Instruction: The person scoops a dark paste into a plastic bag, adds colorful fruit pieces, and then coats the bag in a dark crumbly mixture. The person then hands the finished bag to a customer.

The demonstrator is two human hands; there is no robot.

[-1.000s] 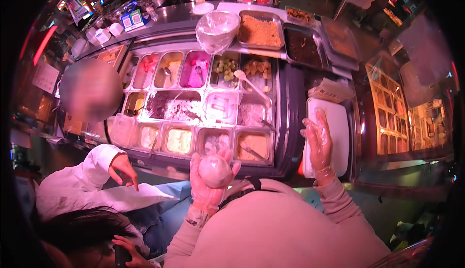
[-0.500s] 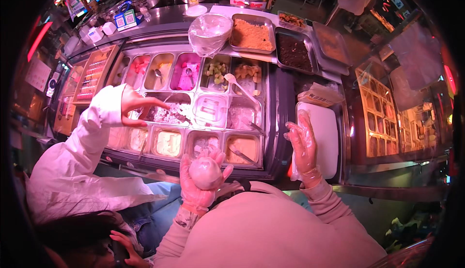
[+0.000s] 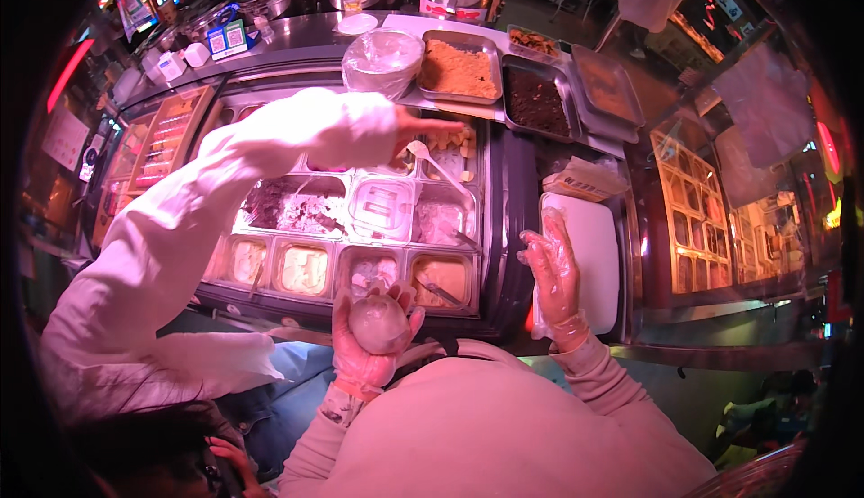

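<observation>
A smooth, pale round ball (image 3: 379, 325), like a ball of soft dough, rests in the upturned palm of my left hand (image 3: 362, 367). That hand wears a clear plastic glove, and its fingers curl around the ball's sides. It is just in front of the near row of metal food pans (image 3: 441, 280), which hold pale, creamy fillings. To the right, my gloved right hand (image 3: 554, 273) is raised with its fingers apart and nothing in it. Beside and beneath it lies a white rectangular lid or board (image 3: 589, 255).
A co-worker's white sleeve (image 3: 270, 143) crosses the pans from the left, hiding several; their hand (image 3: 416, 129) points toward the fruit pan (image 3: 454, 152). Behind are a plastic-covered bowl (image 3: 382, 59), an orange-crumb tray (image 3: 459, 68) and a dark-crumb tray (image 3: 538, 100).
The co-worker's arm has swung right and away, from the middle-left pans to the back fruit pan, with a finger stretched out. My hands keep nearly the same pose.
</observation>
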